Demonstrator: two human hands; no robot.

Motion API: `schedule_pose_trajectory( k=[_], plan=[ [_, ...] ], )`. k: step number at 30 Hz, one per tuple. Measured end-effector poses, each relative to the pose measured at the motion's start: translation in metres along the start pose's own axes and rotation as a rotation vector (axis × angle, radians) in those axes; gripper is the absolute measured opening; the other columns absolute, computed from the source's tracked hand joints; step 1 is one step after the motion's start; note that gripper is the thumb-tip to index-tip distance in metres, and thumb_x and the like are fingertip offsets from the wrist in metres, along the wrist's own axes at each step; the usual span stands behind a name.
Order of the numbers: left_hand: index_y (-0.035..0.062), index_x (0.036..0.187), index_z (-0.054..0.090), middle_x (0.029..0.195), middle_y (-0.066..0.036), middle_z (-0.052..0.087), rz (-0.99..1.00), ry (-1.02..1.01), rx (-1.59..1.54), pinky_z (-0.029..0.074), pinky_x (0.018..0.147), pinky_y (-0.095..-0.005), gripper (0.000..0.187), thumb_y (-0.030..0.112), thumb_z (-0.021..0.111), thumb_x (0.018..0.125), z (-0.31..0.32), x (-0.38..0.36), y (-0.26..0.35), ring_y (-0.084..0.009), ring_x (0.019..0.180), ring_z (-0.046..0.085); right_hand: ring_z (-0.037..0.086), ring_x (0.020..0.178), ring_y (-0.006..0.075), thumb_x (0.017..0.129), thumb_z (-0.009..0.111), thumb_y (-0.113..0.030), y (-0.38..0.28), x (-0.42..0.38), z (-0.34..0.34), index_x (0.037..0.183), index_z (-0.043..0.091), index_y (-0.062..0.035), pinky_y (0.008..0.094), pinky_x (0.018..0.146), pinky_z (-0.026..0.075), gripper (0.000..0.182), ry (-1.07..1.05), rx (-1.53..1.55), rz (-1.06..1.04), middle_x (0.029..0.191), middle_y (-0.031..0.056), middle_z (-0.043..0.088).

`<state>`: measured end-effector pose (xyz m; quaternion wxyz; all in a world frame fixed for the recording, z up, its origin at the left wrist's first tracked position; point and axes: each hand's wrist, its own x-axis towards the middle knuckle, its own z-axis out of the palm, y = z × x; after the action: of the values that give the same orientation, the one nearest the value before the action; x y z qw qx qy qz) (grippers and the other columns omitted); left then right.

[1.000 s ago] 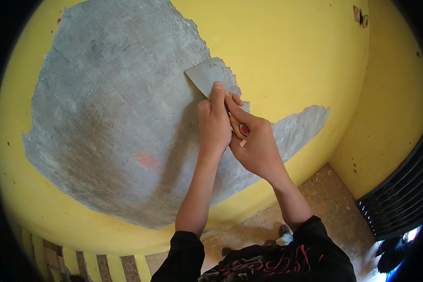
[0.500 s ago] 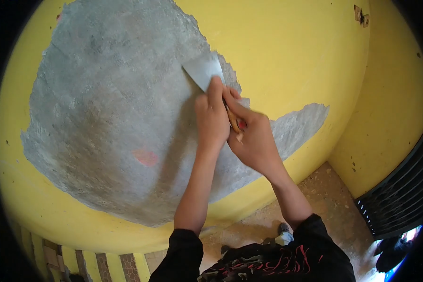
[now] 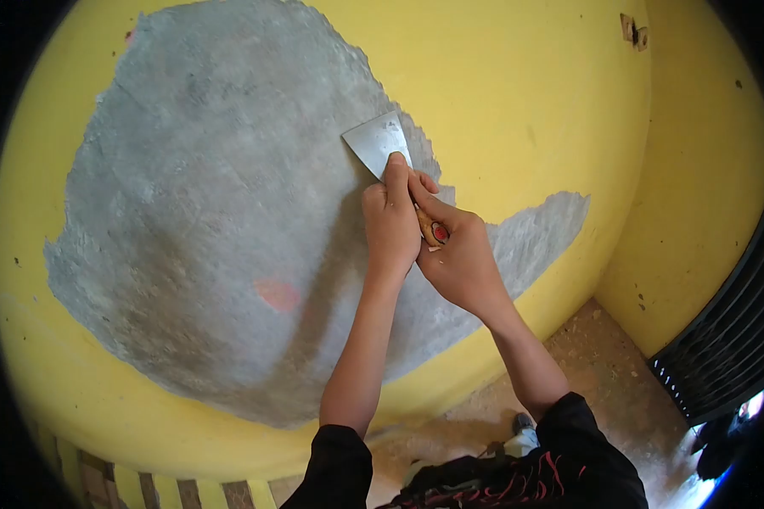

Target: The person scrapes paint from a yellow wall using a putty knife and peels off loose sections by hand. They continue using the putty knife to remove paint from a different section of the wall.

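A paint scraper (image 3: 373, 142) with a wide metal blade and a wooden handle is held in both hands against the wall. My left hand (image 3: 392, 225) is closed at the base of the blade, its thumb pressed on the metal. Around the handle, my right hand (image 3: 463, 254) is closed, and the handle's end with a red spot shows between the hands. The blade lies over the bare grey patch (image 3: 221, 187), close to its ragged right edge. Beyond that edge is yellow paint (image 3: 518, 102).
A dark slatted chair (image 3: 721, 331) stands at the right by the corner. An electrical socket opening (image 3: 634, 32) is at the upper right. Below lies a brown floor (image 3: 603, 365) with specks of debris. Yellow and brown stripes (image 3: 166, 492) show at lower left.
The scraper and both hands appear slightly lower and further right in view, while the view itself has shifted a little. Both hands keep their grip.
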<state>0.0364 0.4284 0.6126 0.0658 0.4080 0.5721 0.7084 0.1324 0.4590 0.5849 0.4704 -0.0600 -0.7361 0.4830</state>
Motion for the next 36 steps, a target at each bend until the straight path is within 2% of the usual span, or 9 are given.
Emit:
schedule_pose_trajectory(
  k=[5,8,11,17,20,22,28,32,36],
  plan=[
    [0.0019,0.068,0.057,0.065,-0.003,0.054,0.068,-0.087,-0.050,0.039,0.050,-0.0261,0.053,0.044,0.044,0.098,-0.004,0.003,0.011,-0.0096,0.057,0.049,0.056,0.098,0.0094,0.078,0.056,0.009,-0.004,0.001,0.010,0.138,0.045,0.0015,0.0250,0.088,0.044,0.061,0.123,-0.071,-0.118,0.107,0.0159,0.066],
    [0.0021,0.068,0.057,0.063,-0.003,0.053,0.020,-0.069,-0.034,0.040,0.050,-0.0264,0.053,0.044,0.044,0.098,-0.004,0.004,0.021,-0.0098,0.056,0.049,0.053,0.115,0.0143,0.079,0.056,0.009,-0.011,0.004,0.005,0.137,0.045,0.0016,0.0271,0.097,0.041,0.059,0.028,-0.001,-0.024,0.124,0.0203,0.060],
    [0.0025,0.068,0.057,0.062,-0.002,0.052,0.034,-0.009,0.010,0.040,0.050,-0.0264,0.053,0.044,0.043,0.098,0.002,-0.003,0.021,-0.0097,0.055,0.049,0.054,0.115,0.0151,0.080,0.055,0.008,-0.010,0.006,-0.006,0.138,0.044,0.0015,0.0273,0.097,0.041,0.060,-0.053,0.131,0.012,0.127,0.0199,0.059],
    [0.0045,0.068,0.056,0.060,0.000,0.050,0.029,0.208,0.120,0.038,0.049,-0.0258,0.053,0.046,0.043,0.098,0.026,0.000,0.026,-0.0088,0.054,0.048,0.064,0.094,0.0161,0.080,0.056,0.007,0.008,0.024,-0.025,0.141,0.042,-0.0034,0.0278,0.084,0.048,0.063,-0.172,0.188,-0.087,0.108,0.0158,0.068],
    [0.0048,0.067,0.056,0.061,-0.001,0.051,-0.051,0.290,0.167,0.040,0.052,-0.0266,0.054,0.047,0.042,0.098,0.036,-0.005,0.032,-0.0096,0.056,0.048,0.068,0.089,0.0226,0.080,0.056,0.007,0.007,0.025,-0.035,0.141,0.043,-0.0068,0.0293,0.079,0.050,0.064,-0.227,0.214,-0.032,0.102,0.0188,0.069],
    [0.0041,0.068,0.056,0.063,-0.002,0.053,-0.100,0.331,0.183,0.042,0.055,-0.0276,0.055,0.047,0.041,0.099,0.041,-0.005,0.033,-0.0107,0.057,0.049,0.069,0.081,0.0310,0.078,0.057,0.006,0.015,0.031,-0.040,0.140,0.045,-0.0072,0.0332,0.072,0.052,0.064,-0.222,0.110,-0.145,0.094,0.0225,0.068],
    [0.0059,0.074,0.055,0.064,0.000,0.050,-0.065,0.310,-0.061,0.039,0.051,-0.0265,0.052,0.050,0.041,0.098,0.047,0.007,0.023,-0.0093,0.055,0.048,0.064,0.076,0.0412,0.078,0.059,0.002,0.017,0.040,-0.049,0.136,0.048,-0.0074,0.0414,0.067,0.051,0.060,-0.132,-0.015,-0.336,0.084,0.0252,0.064],
    [0.0076,0.072,0.053,0.065,0.000,0.050,-0.108,0.373,-0.034,0.039,0.051,-0.0261,0.051,0.050,0.042,0.098,0.054,0.000,0.027,-0.0097,0.055,0.048,0.064,0.076,0.0407,0.078,0.059,0.001,0.020,0.041,-0.052,0.137,0.048,-0.0086,0.0420,0.068,0.050,0.061,-0.242,0.004,-0.245,0.083,0.0255,0.064],
    [0.0080,0.071,0.053,0.066,0.000,0.050,-0.123,0.346,-0.019,0.040,0.053,-0.0264,0.052,0.052,0.042,0.098,0.051,-0.001,0.024,-0.0099,0.056,0.047,0.064,0.077,0.0408,0.078,0.058,0.002,0.022,0.038,-0.052,0.137,0.047,-0.0087,0.0418,0.069,0.051,0.061,-0.188,0.049,-0.295,0.084,0.0254,0.064]
  ],
)
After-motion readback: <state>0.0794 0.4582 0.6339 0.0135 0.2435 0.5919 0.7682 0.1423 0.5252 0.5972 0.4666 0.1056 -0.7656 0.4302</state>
